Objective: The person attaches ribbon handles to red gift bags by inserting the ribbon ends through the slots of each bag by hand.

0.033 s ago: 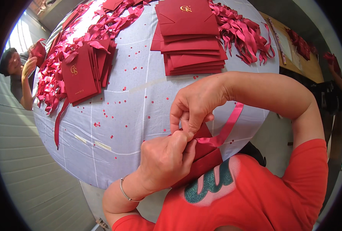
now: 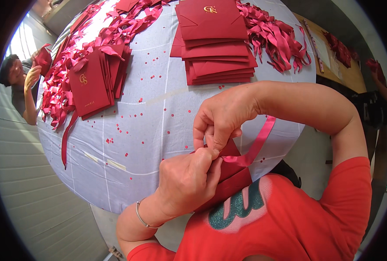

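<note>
A pale, ribbed wall runs down the eight o'clock side of the room, and a rounded desk (image 2: 137, 172) fills the middle, spread with a thin, creased, grey-blue cloth sprinkled with small red dots. Toward ten o'clock, a leaning row of smooth, matte red bags (image 2: 89, 82) stands against a tangled heap of glossy satin ribbons (image 2: 56, 102), one tail trailing down the cloth. At twelve o'clock lies a stack of flat red bags (image 2: 213, 21), its top one bearing a gold emblem; a second ribbon pile (image 2: 278, 39) loops loosely at one o'clock. A co-worker (image 2: 28, 82) sits beyond the desk between nine and ten.

Bare cloth opens from the leaning row across to the hands, while the desk's near edge curves close by the person's red shirt (image 2: 285, 217). There, at five o'clock, a dark red bag (image 2: 230, 187) lies under the hands, just beside the shirt.

The left hand (image 2: 185, 182) has its fingers curled closed on a pink ribbon (image 2: 258, 145), which bends away toward two o'clock. The right hand (image 2: 226, 115) arches over, thumb and forefinger pinched together at the same spot; what sits between those tips is hidden, perhaps ribbon.
</note>
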